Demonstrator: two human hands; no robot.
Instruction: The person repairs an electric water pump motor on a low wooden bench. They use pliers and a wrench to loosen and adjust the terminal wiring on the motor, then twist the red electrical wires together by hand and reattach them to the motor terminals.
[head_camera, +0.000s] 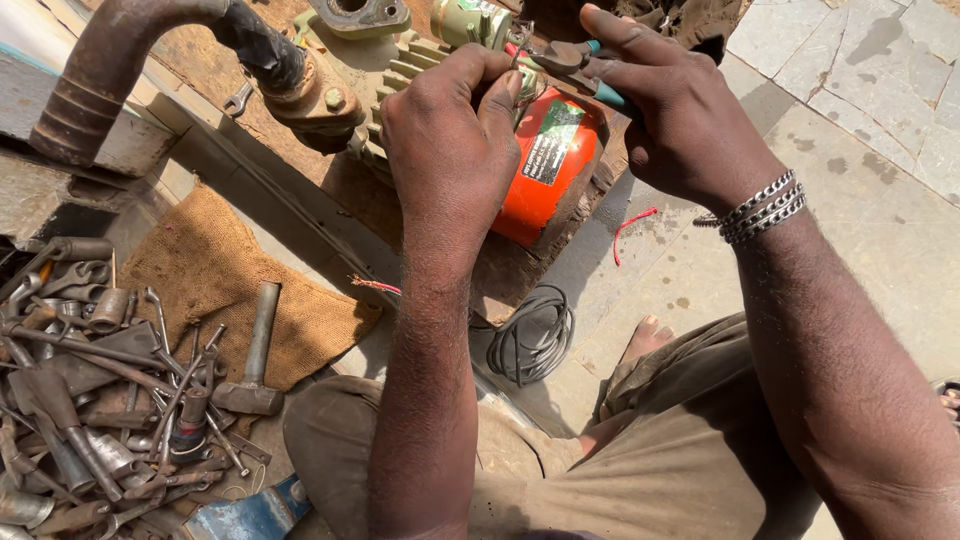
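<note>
My left hand (452, 140) is curled over the top of an orange motor body (548, 170) with a green and white label, fingers pinched on something small that I cannot make out. My right hand (672, 110), with a chain bracelet at the wrist, grips pliers with teal handles (590, 62), jaws pointing left toward my left fingertips. A green finned housing (400, 62) sits just behind the orange part.
A rusty curved pipe (110, 60) stands at the top left. A hammer (255, 360) lies on burlap cloth (215, 270). Several spanners and sockets (90, 400) are heaped at the bottom left. A coil of black cable (530, 340) and a red wire scrap (630, 225) lie on the stone floor.
</note>
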